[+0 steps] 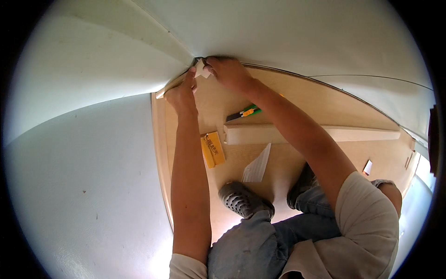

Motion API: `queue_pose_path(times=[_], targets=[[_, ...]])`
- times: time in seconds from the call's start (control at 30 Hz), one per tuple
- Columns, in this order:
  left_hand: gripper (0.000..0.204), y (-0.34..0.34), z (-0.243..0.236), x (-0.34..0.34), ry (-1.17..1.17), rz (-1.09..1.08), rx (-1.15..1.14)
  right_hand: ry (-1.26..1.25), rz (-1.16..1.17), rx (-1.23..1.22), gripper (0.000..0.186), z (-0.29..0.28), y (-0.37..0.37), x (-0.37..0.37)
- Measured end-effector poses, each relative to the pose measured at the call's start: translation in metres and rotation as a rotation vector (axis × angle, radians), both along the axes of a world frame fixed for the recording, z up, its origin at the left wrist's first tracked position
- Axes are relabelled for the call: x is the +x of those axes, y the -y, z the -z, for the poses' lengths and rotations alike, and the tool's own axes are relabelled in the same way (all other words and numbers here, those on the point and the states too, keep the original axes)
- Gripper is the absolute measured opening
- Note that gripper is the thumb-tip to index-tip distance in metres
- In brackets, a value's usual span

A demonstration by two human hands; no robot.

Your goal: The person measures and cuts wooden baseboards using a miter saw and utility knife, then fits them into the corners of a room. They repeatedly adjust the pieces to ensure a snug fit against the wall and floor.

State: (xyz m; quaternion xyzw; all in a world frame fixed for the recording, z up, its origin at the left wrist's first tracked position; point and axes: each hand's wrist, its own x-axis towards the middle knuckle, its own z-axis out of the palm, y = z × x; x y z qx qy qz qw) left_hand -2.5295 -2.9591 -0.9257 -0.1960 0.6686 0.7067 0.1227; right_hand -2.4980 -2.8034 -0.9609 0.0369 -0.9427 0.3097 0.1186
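Observation:
At the far corner of the wooden board (186, 125), where two pale walls meet, I have a small cream-white piece (201, 69), perhaps paper or card, between my hands. My right hand (227, 72) grips its right side with curled fingers, some of which are hidden. My left hand (182, 93) is closed at the board's left edge, its thumb tip against the piece. A green and yellow utility knife (242, 113) lies below my right hand, partly behind my forearm, beside a long pale wooden strip (357, 133).
A yellow printed packet (213, 149), a white torn sheet (255, 165) and a small white scrap (367, 167) lie on the board. My shoes (239, 199) rest on it. A pale wall (83, 176) borders the left, another (302, 32) the far side.

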Motion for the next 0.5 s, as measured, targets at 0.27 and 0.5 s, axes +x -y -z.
queue_pose_path(times=[0.27, 0.5], targets=[[0.032, 0.001, 0.004, -0.002, -0.053, -0.016, 0.064, 0.079, 0.058, -0.144, 0.026, -0.001, 0.021, 0.001], [0.029, -0.001, -0.001, 0.001, -0.043, 0.005, 0.090, 0.088, 0.074, 0.048, 0.033, -0.001, 0.020, -0.005]])
